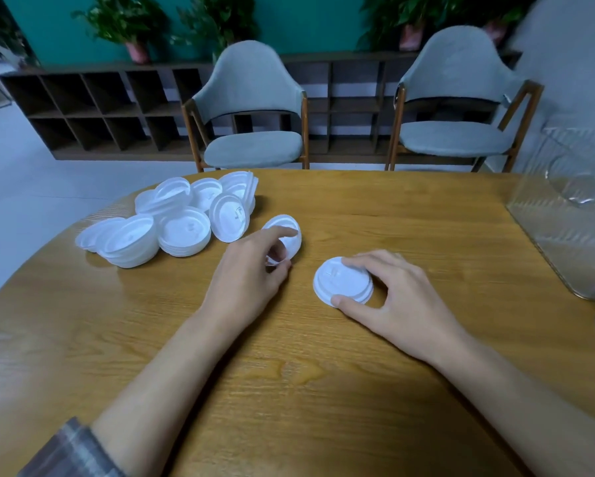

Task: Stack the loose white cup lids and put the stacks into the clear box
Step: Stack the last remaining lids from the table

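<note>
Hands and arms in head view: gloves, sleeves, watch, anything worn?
Both bare: left hand and right hand show no gloves, rings or watch. A grey plaid sleeve ends near the left elbow; no sleeve shows on the right arm.

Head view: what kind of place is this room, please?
Probably an office lounge or café-style meeting area, though I cannot be sure: a round wooden table, two grey armchairs, and a low cubby shelf with potted plants.
</note>
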The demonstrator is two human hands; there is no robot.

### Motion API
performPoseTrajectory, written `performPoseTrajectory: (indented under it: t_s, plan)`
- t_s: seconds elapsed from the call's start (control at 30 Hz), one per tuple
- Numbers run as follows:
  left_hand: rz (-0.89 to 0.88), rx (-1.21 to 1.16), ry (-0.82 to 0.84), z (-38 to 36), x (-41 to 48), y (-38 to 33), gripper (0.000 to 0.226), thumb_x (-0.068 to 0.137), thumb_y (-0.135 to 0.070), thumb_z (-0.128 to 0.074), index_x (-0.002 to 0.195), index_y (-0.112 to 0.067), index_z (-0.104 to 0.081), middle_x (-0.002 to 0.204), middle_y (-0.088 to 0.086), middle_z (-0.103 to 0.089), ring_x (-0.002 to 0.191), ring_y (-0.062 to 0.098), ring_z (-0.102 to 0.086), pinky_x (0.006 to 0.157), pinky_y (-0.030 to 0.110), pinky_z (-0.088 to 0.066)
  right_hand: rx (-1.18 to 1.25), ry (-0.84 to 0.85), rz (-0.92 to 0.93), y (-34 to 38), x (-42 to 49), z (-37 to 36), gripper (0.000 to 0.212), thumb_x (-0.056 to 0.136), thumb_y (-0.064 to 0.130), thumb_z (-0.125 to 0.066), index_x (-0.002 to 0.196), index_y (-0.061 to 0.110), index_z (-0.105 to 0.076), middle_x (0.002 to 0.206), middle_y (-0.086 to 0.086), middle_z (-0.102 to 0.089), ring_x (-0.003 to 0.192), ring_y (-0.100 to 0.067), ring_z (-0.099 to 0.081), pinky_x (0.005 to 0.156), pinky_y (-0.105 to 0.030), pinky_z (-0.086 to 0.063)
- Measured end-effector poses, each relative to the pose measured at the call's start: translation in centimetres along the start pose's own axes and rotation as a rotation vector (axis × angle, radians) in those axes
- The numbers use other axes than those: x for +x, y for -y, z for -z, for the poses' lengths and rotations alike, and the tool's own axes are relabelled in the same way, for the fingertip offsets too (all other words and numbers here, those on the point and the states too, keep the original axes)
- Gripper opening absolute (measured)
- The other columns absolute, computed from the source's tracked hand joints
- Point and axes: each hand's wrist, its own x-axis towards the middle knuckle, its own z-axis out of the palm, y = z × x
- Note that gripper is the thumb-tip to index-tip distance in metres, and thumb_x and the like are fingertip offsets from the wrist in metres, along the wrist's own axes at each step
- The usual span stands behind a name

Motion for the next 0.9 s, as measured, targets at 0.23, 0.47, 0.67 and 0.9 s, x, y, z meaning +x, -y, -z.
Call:
performPoseTrajectory:
  t_s: [0.23,0.47,0.67,0.9]
  plan:
    - [0.177,-0.459,-0.029,-0.1,0.0,-1.6,0.057,0.088,0.001,-0.079,0.132,-0.034,-0.067,0.094,0.005,-0.070,0.091,0.012,-0.070,0.085,0.020,-0.055,0.044,-0.050,-0.012,0.1,0.0,0.0,0.057,0.079,0.043,-0.087,0.130,0.023,-0.069,0.125,0.020,-0.064,0.118,0.001,-0.055,0.098,-0.001,-0.030]
    - [0.387,-1.014,0.124,-0.4,-0.1,-1.9,0.079,0.091,0.017,-0.067,0.153,-0.026,-0.048,0.119,0.015,-0.063,0.111,0.035,-0.073,0.093,0.041,-0.062,0.094,-0.053,-0.059,0.2,-0.1,0.2,0.078,0.077,0.046,-0.088,0.146,0.029,-0.055,0.125,0.018,-0.061,0.118,0.001,-0.057,0.107,-0.027,-0.047]
    - [0.342,-0.750,0.279,-0.5,-0.3,-2.3,0.059,0.085,0.004,-0.082,0.136,-0.020,-0.065,0.105,0.002,-0.070,0.098,0.022,-0.075,0.095,0.030,-0.058,0.092,-0.064,-0.069,0.3,0.0,0.2,0.083,0.076,0.047,-0.088,0.149,0.026,-0.053,0.130,0.016,-0.063,0.123,-0.002,-0.056,0.110,-0.032,-0.045]
    - [0.291,-0.513,0.249,-0.8,-0.6,-2.6,0.047,0.078,-0.020,-0.093,0.118,-0.028,-0.072,0.100,-0.012,-0.076,0.084,0.008,-0.069,0.077,0.019,-0.050,0.090,-0.051,-0.064,0.2,0.0,0.3,0.087,0.075,0.053,-0.087,0.151,0.029,-0.052,0.134,0.017,-0.061,0.126,-0.002,-0.055,0.111,-0.035,-0.046]
